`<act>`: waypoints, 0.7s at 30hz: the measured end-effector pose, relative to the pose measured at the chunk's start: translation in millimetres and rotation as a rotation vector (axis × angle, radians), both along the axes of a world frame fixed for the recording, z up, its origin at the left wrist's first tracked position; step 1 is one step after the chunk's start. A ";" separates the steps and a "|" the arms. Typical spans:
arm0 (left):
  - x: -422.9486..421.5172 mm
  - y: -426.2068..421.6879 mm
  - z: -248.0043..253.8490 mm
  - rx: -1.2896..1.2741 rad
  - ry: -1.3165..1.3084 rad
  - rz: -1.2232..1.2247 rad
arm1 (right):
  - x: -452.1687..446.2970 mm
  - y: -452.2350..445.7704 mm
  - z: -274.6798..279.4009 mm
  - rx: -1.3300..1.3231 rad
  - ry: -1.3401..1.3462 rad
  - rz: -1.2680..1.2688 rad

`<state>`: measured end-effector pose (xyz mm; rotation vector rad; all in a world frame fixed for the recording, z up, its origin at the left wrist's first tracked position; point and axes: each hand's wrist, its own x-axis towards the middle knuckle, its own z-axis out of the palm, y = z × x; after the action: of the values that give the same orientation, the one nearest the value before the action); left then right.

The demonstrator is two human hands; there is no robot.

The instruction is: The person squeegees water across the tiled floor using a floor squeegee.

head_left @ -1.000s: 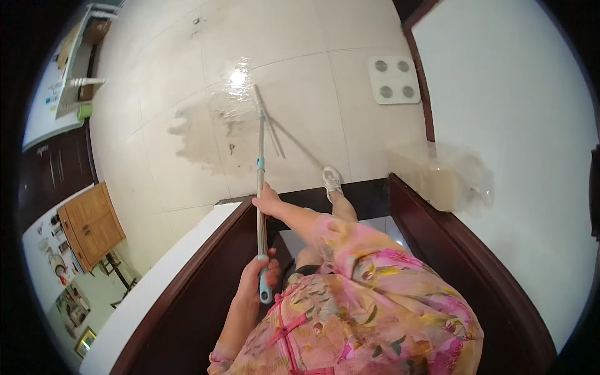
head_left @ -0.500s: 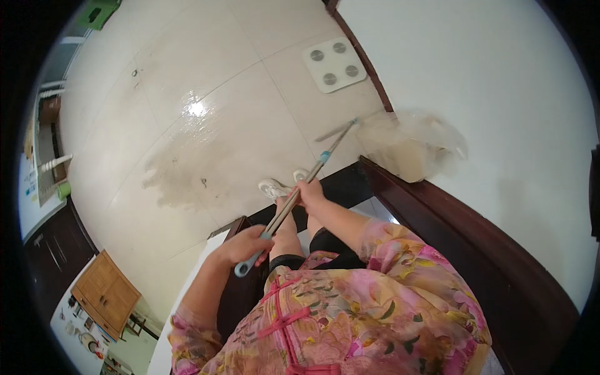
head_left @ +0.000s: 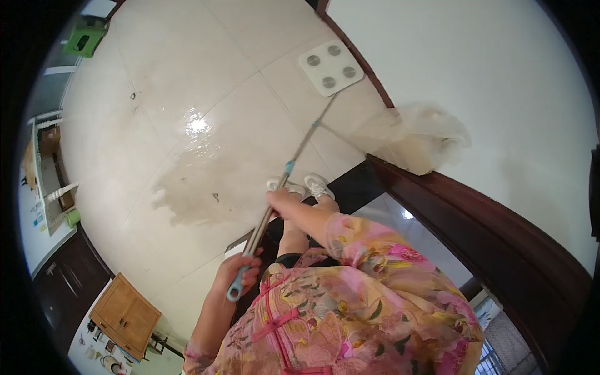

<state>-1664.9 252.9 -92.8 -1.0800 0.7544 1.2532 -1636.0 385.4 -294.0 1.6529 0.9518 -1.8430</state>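
My left hand [head_left: 239,270] is closed round the blue lower end of a long metal pole [head_left: 302,145]. Higher up the same pole, my right hand [head_left: 280,203] grips it below the blue joint. The pole slants up and to the right, and its far end, with a thin head, reaches the floor just below the white scale [head_left: 330,68]. A wet, brownish patch [head_left: 197,194] with a small dark bit in it lies on the tiles left of the pole. Two white shoes [head_left: 317,185] stand close beside the pole.
A clear plastic bag [head_left: 420,140] rests against the wall, right of the pole. Dark red door frames [head_left: 481,219] flank the doorway. A green stool [head_left: 85,39] is at the upper left, a wooden cabinet [head_left: 127,314] at the lower left.
The pole's far end swung right from the wet patch toward the bag, then moved back up and left to near the scale. Both hands kept hold. Both shoes now show, where one did at first.
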 end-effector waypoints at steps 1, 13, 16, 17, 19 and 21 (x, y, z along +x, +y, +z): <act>-2.9 -12.9 11.7 -0.040 0.058 -0.018 | -3.1 -36.4 -25.4 -0.059 0.058 -0.054; -29.8 -53.9 76.9 -0.168 0.334 -0.132 | -74.0 -79.6 51.3 -0.108 0.284 0.187; -43.4 -30.1 81.6 -0.100 0.456 -0.332 | -82.4 -35.8 73.2 -0.055 0.340 0.082; -44.9 -27.7 78.9 -0.055 0.507 -0.350 | -86.4 -23.2 77.6 -0.007 0.386 0.085; -54.4 -23.1 71.1 0.028 0.582 -0.389 | -99.8 -3.2 84.1 0.072 0.475 0.090; -65.8 -15.1 70.3 0.033 0.601 -0.369 | -118.3 9.9 84.9 0.093 0.566 0.091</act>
<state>-1730.7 237.8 -22.5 -0.4907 1.3150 1.2650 -1754.3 395.4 -209.1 1.1187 1.3287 -2.2794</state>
